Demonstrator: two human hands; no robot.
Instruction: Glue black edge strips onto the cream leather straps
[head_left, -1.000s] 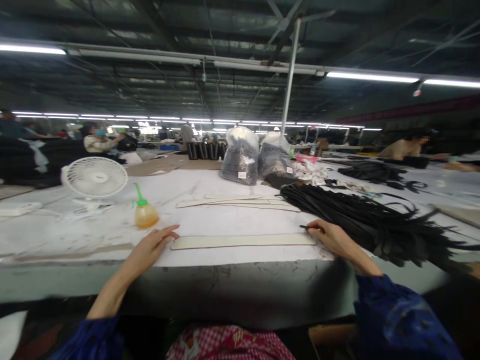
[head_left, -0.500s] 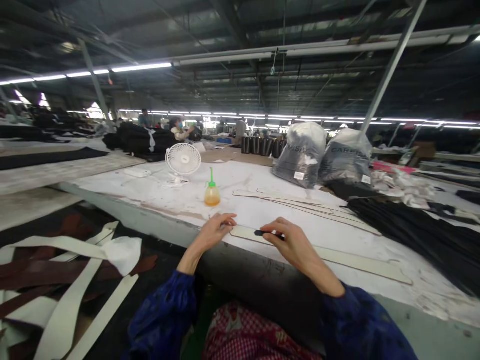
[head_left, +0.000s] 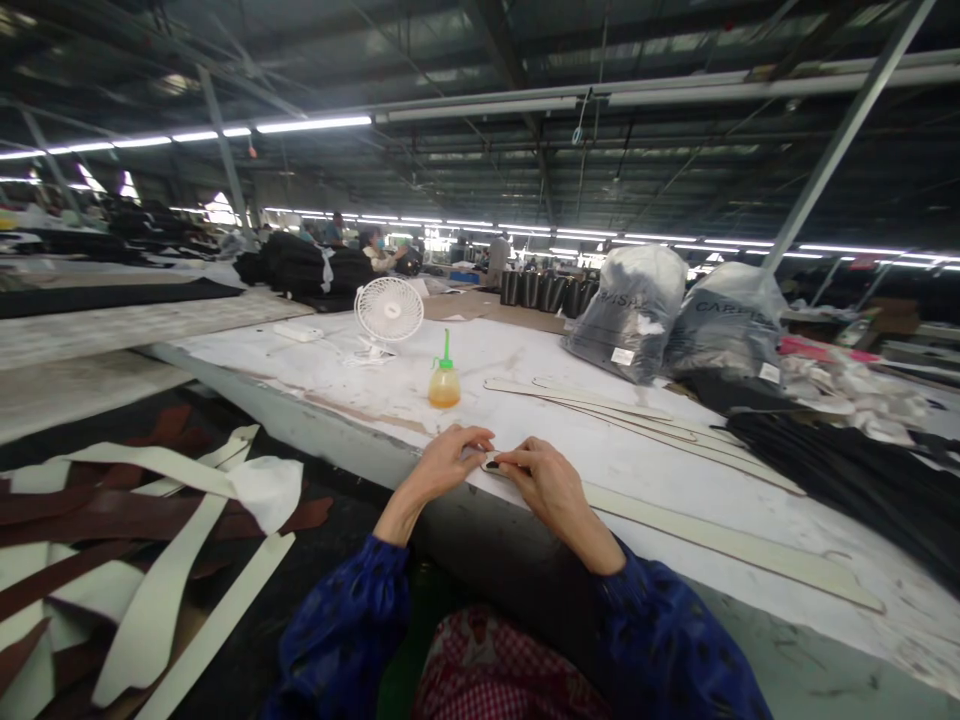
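A long pale strip with a dark edge lies along the front of the white-topped table. My left hand is at its left end, thumb and fingertips closed in on that end. Between the thumb and fingers of my right hand is a small black piece, mostly covered by the fingers. It is held low over the strip's left end, close to the left fingertips. Whether the piece touches the strip is hard to tell. Several similar pale strips lie behind my hands.
An oil bottle with a green spout stands behind my left hand, near a small white fan. Bagged dark goods and black material occupy the right. Pale and brown offcuts lie lower left. Other people work far back.
My right hand has moved left with the black piece, from farther along the strip to its left end near my left fingers. The whole view has shifted slightly.
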